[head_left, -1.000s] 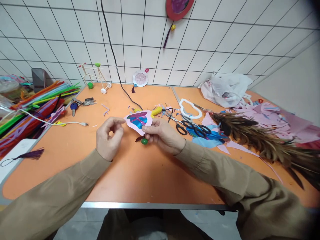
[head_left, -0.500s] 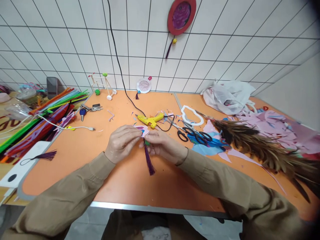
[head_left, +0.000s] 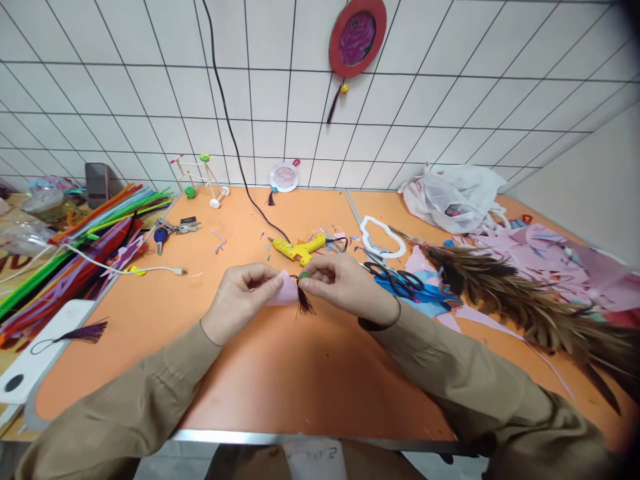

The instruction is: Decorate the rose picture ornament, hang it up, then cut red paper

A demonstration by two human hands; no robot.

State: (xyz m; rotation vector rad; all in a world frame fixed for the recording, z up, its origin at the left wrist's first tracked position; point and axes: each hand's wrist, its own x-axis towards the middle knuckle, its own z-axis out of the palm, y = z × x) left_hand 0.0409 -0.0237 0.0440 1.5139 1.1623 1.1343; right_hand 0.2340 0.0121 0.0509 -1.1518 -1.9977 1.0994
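- Turned pink paper [head_left: 284,291] over since half a second ago, now showing plain pink instead of shiny blue and purple. Moved dark tassel [head_left: 305,302] too, from below the paper to its right end.
- Gripping the pink paper between the bent fingers of the left hand [head_left: 240,298].
- Pinching a green bead [head_left: 304,275] in the fingers of the right hand [head_left: 351,288], with the tassel drooping just under.
- Holding all this over the middle of an orange desk [head_left: 280,387].
- Can see black-handled scissors [head_left: 394,275] farther right, on shiny blue sheets [head_left: 434,296].
- Have a yellow glue gun [head_left: 300,252] just past both hands, with bright fuzzy sticks [head_left: 95,240] and keys [head_left: 161,236] off to the left.
- Farther back, have a white plastic bag [head_left: 453,193] on the right and a small round ornament [head_left: 285,177] near the wall [head_left: 430,120].
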